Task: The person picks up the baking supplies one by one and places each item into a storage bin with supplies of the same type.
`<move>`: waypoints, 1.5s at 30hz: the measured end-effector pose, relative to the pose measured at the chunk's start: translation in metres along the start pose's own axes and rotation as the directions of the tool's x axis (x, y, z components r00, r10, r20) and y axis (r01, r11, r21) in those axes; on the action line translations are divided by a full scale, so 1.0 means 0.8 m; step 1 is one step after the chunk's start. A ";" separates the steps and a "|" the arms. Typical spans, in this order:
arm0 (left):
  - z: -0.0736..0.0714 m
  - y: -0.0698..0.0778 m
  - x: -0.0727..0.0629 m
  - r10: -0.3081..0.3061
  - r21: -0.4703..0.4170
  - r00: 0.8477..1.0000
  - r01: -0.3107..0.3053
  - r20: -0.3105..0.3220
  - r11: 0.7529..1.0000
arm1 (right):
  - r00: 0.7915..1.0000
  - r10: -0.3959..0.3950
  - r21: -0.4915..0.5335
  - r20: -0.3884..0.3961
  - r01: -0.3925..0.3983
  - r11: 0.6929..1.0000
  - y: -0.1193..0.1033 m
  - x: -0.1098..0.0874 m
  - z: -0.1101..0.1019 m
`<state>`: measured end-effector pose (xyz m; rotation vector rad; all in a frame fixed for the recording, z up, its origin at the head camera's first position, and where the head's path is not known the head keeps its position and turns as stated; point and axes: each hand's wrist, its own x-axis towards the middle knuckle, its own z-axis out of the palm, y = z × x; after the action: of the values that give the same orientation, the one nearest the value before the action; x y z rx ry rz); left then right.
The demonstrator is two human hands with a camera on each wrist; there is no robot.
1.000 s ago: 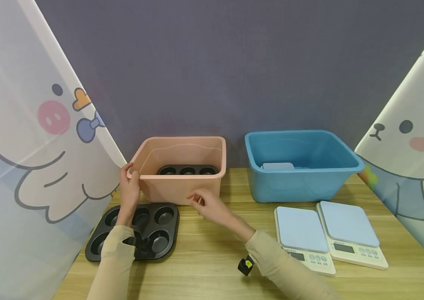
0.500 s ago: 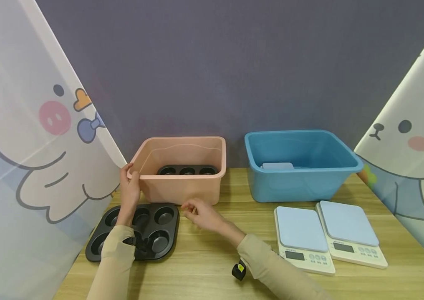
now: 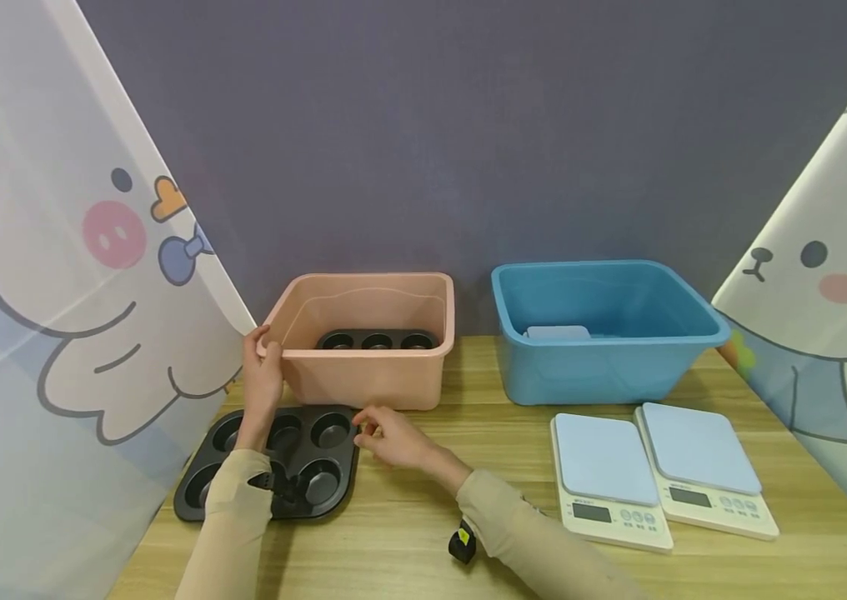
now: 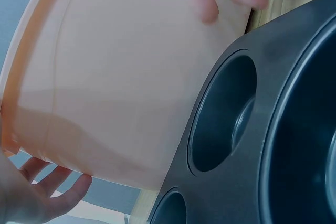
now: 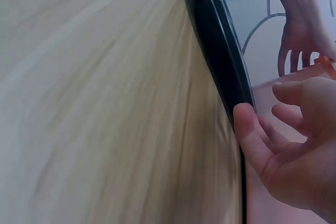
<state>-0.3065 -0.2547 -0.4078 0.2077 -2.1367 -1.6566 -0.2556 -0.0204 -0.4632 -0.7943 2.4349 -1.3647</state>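
My left hand (image 3: 262,383) grips the left front corner of a pink plastic bin (image 3: 363,379); in the left wrist view its fingers lie along the bin's outer side. Beneath that forearm a black muffin tin (image 3: 337,458) lies on the table, partly hidden by the sleeve. My right hand (image 3: 397,437) is at the tin's back right corner, in front of the bin, its fingers loosely bent and thumb apart from them. In the right wrist view the thumb (image 5: 247,121) is right by the tin's edge; whether it touches cannot be told. A second muffin tin (image 3: 378,339) is inside the pink bin.
A blue bin (image 3: 588,375) stands at the back right with a white flat item (image 3: 557,332) inside. Two kitchen scales (image 3: 607,462) lie side by side in front of it. A dark partition (image 3: 468,150) rises behind the bins, and printed panels flank the table.
My right hand has moved left and slightly down, from the front of the pink bin to the muffin tin's corner. The left hand stays on the bin's rim.
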 end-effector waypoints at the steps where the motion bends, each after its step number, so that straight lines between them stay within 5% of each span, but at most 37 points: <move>1: 0.001 0.000 0.000 0.002 0.000 1.000 -0.002 -0.001 1.000 | 1.000 0.014 0.016 0.007 -0.014 1.000 0.001 0.000 0.002; 12: 0.003 -0.004 -0.005 -0.006 -0.001 1.000 0.006 0.011 1.000 | 0.995 0.073 0.140 0.068 -0.082 0.987 0.004 -0.004 0.019; 24: 0.000 -0.001 -0.002 0.013 -0.007 1.000 -0.013 -0.010 1.000 | 0.991 0.104 0.142 0.088 -0.116 0.983 0.003 0.003 0.025; 45: 0.000 -0.001 0.001 0.013 -0.004 1.000 -0.013 -0.021 1.000 | 0.970 0.181 0.375 0.161 -0.230 0.898 0.020 -0.028 -0.005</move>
<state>-0.3071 -0.2550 -0.4084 0.2082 -2.1147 -1.6439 -0.2446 0.0018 -0.4757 -0.4870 1.9892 -1.5915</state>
